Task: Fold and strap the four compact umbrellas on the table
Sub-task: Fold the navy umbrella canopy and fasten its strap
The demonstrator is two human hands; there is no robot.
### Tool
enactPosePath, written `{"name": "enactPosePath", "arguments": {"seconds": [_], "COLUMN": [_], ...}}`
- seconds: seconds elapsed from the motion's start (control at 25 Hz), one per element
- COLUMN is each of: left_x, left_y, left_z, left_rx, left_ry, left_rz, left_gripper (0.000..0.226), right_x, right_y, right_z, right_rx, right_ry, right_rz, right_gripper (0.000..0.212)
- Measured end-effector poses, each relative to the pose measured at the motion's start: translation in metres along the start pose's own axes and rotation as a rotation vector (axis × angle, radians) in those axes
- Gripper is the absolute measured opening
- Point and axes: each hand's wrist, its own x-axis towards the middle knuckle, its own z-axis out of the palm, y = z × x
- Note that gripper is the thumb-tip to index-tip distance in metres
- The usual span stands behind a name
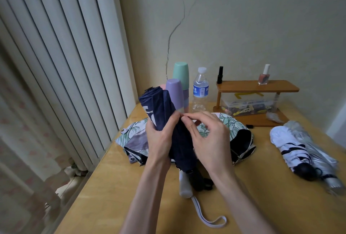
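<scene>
Partly covered, navy umbrella (159,102) gripped by left hand (159,136), right hand (209,140) pinching it, pinched spot hidden.

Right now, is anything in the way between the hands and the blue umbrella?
No, nothing visible is in the way. The left hand grips the umbrella around its middle, and the right hand pinches at its cloth right beside the left thumb.

slim bare forearms (144,192), left hand (159,138), right hand (209,140).
</scene>
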Motion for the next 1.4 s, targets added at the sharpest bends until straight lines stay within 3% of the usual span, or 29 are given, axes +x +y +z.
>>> {"name": "enactPosePath", "arguments": {"seconds": [0.08, 0.24, 0.36, 0.4, 0.48, 0.56, 0.84, 0.92, 1.08, 1.4], "left_x": [0.000, -0.003, -0.007, -0.006, -0.005, -0.004, -0.004, -0.007, -0.005, -0.009], "left_y": [0.000, -0.001, 0.001, 0.001, 0.001, 0.002, 0.007, 0.009, 0.009, 0.013], "left_z": [-0.001, 0.004, 0.008, 0.008, 0.008, 0.006, 0.006, 0.009, 0.009, 0.016], "left_rx": [0.005, 0.071, 0.067, 0.053, 0.035, 0.043, 0.066, 0.057, 0.116, 0.078], "left_ry": [-0.036, -0.146, -0.150, -0.151, -0.163, -0.133, 0.043, 0.078, 0.079, 0.085], "left_rz": [0.005, 0.034, 0.024, 0.022, 0.008, -0.003, 0.016, -0.021, 0.018, 0.067], "left_gripper": [0.051, 0.030, 0.062, 0.062, 0.044, 0.041, 0.096, 0.093, 0.128, 0.073], "right_x": [0.000, 0.007, 0.013, 0.014, 0.016, 0.016, 0.009, 0.006, 0.001, -0.007], "right_y": [0.004, 0.017, 0.026, 0.027, 0.028, 0.025, -0.010, -0.012, -0.015, -0.018], "right_z": [-0.002, -0.015, -0.029, -0.032, -0.035, -0.035, -0.022, -0.018, -0.013, 0.001], "right_rx": [0.001, -0.003, 0.026, 0.027, 0.039, 0.036, 0.232, 0.181, 0.047, -0.121], "right_ry": [0.032, 0.046, 0.022, 0.010, 0.016, 0.027, -0.228, -0.254, -0.160, 0.009], "right_rz": [0.029, 0.183, 0.322, 0.365, 0.436, 0.435, 0.242, 0.232, 0.187, 0.035], "right_gripper": [0.009, 0.009, 0.015, 0.019, 0.025, 0.026, 0.008, 0.004, 0.007, 0.010]}}
